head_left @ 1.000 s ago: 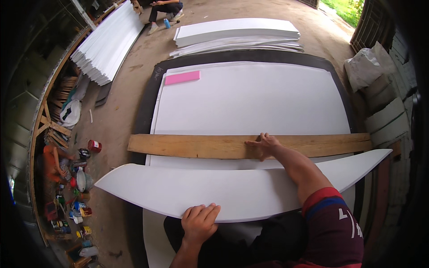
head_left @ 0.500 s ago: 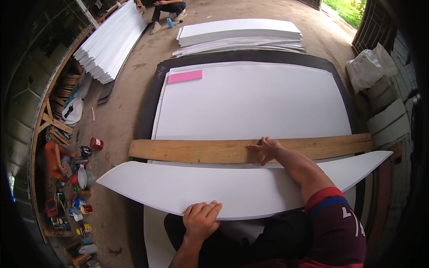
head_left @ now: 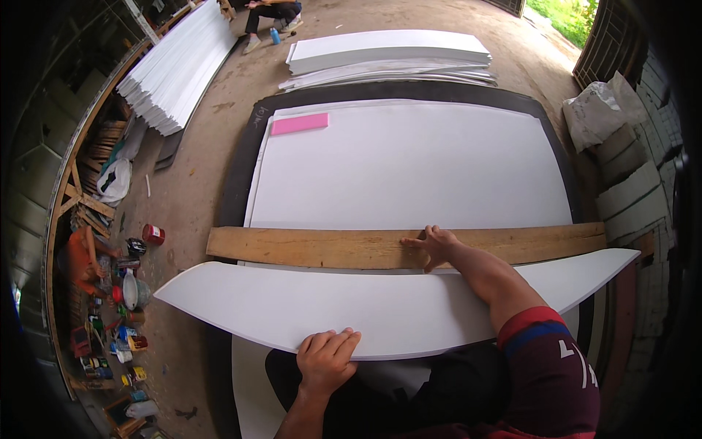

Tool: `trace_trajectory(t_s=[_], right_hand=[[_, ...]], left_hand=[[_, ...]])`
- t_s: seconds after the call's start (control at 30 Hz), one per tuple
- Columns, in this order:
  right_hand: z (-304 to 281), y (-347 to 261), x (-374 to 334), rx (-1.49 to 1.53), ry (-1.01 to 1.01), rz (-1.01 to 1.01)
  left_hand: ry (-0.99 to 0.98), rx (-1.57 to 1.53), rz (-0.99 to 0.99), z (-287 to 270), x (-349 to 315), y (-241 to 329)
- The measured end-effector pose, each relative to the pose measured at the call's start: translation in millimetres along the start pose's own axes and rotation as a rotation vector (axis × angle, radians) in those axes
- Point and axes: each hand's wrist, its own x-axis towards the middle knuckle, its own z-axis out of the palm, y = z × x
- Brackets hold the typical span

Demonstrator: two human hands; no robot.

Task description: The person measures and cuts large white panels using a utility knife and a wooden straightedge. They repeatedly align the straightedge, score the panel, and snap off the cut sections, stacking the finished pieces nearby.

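A long wooden plank [head_left: 322, 249] lies across a large white sheet [head_left: 409, 161]. My right hand [head_left: 436, 249] presses down on the plank's middle, fingers spread. Nearer to me, a white sheet strip [head_left: 263, 304] runs along the plank, its near edge curved and its ends raised and pointed. My left hand [head_left: 329, 360] grips that near edge, fingers on top; the thumb is hidden. My right forearm passes over the strip. A pink block [head_left: 300, 124] lies at the far left corner of the large sheet.
A black mat [head_left: 241, 161] borders the sheet. White sheets are stacked behind [head_left: 387, 51] and at far left [head_left: 183, 69]. Paint cans [head_left: 153, 234] and a person in orange [head_left: 84, 260] are at left. Another person [head_left: 270, 18] sits at the back. White sacks [head_left: 596, 113] stand at right.
Both hands keep their places on the plank and the strip. The whole view has shifted slightly.
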Motion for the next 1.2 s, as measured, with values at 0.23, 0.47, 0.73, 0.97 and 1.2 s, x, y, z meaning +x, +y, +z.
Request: trace_trajectory(t_s=[0.23,0.47,0.73,0.97,1.2], right_hand=[[7.3,-2.8,-3.3,-0.034,-0.026,0.013],[12.5,-3.7,-5.0,0.037,-0.001,0.005],[9.7,-7.3,-9.0,0.008,-0.004,0.022],[-29.2,18.7,-6.1,-0.082,-0.262,-0.029],[-149.5,81.0,-38.1,0.145,-0.007,0.204]], left_hand=[[-0.002,-0.028,-0.009,0.5,-3.8,-0.1],[0.017,-0.032,-0.021,1.8,-4.6,1.0],[0.011,-0.036,-0.035,2.1,-5.8,2.0],[0.041,-0.033,0.04,10.1,18.2,-4.9],[0.026,-0.051,0.143,26.3,109.7,-40.4]])
